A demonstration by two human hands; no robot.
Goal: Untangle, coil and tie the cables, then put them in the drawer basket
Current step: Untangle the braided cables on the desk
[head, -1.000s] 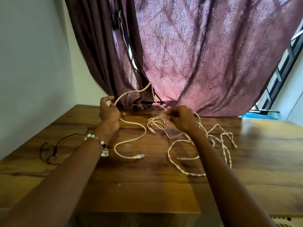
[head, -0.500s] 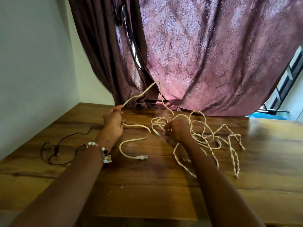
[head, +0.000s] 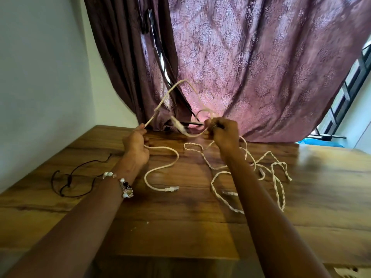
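A cream cable (head: 160, 169) with a clear plug (head: 171, 189) snakes across the wooden table (head: 180, 227). My left hand (head: 136, 145) grips this cable, and a loop of it arches up in the air toward my right hand (head: 224, 135). My right hand pinches the raised cable above the table's far edge. A twisted cream cable (head: 279, 185) lies tangled in loops on the table under and to the right of my right forearm. A thin black cable (head: 70, 177) lies loose at the left of the table.
A maroon patterned curtain (head: 251, 67) hangs right behind the table. A pale wall (head: 40, 77) stands close on the left. A window grille (head: 349, 85) shows at the right, with something blue (head: 313, 141) beyond the table's far right edge.
My right hand has lifted off the table with a bunch of cable, raising it to the far edge. The loop between my hands now stands higher. My left hand stayed in place.
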